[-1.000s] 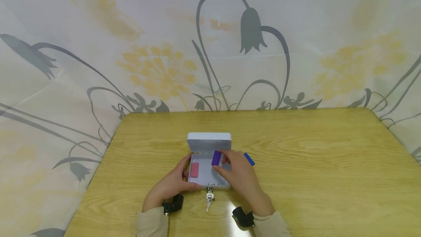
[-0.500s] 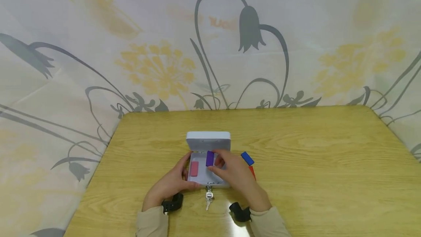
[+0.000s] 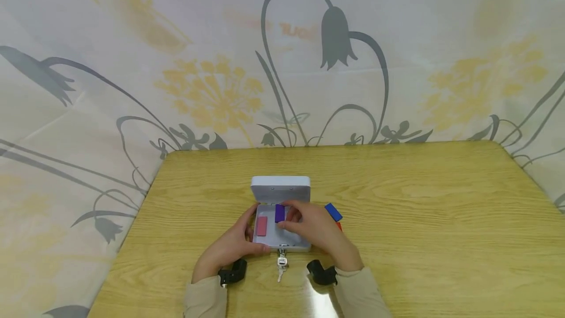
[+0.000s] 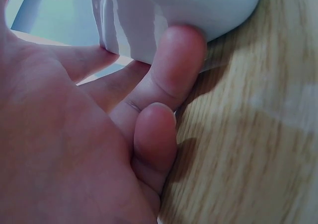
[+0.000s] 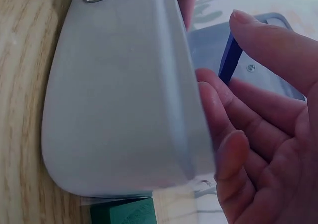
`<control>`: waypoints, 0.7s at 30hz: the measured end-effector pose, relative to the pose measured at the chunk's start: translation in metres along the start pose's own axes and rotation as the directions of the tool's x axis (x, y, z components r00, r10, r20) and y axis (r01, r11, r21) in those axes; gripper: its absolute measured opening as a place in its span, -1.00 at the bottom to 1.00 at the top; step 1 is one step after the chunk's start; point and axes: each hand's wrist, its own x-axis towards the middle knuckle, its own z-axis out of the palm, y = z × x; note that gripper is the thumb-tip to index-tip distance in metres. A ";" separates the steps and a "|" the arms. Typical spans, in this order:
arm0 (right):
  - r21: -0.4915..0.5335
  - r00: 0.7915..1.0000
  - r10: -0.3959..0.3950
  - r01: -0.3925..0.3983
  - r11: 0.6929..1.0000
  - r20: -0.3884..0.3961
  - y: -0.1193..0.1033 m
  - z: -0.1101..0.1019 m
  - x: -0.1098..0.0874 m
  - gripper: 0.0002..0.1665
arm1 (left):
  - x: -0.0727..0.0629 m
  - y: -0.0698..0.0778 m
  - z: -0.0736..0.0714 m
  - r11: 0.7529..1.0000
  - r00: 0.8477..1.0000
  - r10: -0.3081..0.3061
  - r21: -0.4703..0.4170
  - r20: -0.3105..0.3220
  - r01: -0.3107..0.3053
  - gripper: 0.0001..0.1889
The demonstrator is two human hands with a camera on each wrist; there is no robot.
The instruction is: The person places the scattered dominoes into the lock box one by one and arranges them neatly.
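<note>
A small white cash box (image 3: 272,241) stands on the table with its lid (image 3: 280,181) raised. My left hand (image 3: 233,246) holds the box's left side, its thumb along the front edge and fingers round towards the back; in the left wrist view, fingertips (image 4: 179,52) press against the white wall. Inside the box, at the left, lies a pink block (image 3: 262,226). Over the box floor, my right hand (image 3: 311,224) pinches a purple block (image 3: 279,213) between thumb and fingers. The right wrist view shows that block edge-on, with the box wall hiding part of the hand.
A key (image 3: 281,263) hangs from the lock at the box's front. Right of the box lie a blue block (image 3: 333,212) and a red block (image 3: 339,226), partly behind my right wrist. In the right wrist view, a green block (image 5: 124,212) sits beside the box.
My right hand has carried the purple block leftward and slightly lower towards the middle of the box. The red block has come into view. My left hand stays in place.
</note>
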 end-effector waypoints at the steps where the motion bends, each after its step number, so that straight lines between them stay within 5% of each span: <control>1: -0.003 1.000 0.001 -0.001 1.000 -0.001 0.000 0.000 0.001 -0.45 | 0.000 0.000 0.000 1.000 1.000 0.000 -0.005 0.002 0.000 0.08; 21: -0.060 0.998 -0.036 0.033 0.998 -0.059 -0.005 0.008 0.010 -0.54 | 0.000 0.000 0.000 1.000 1.000 -0.009 -0.023 0.002 0.009 0.08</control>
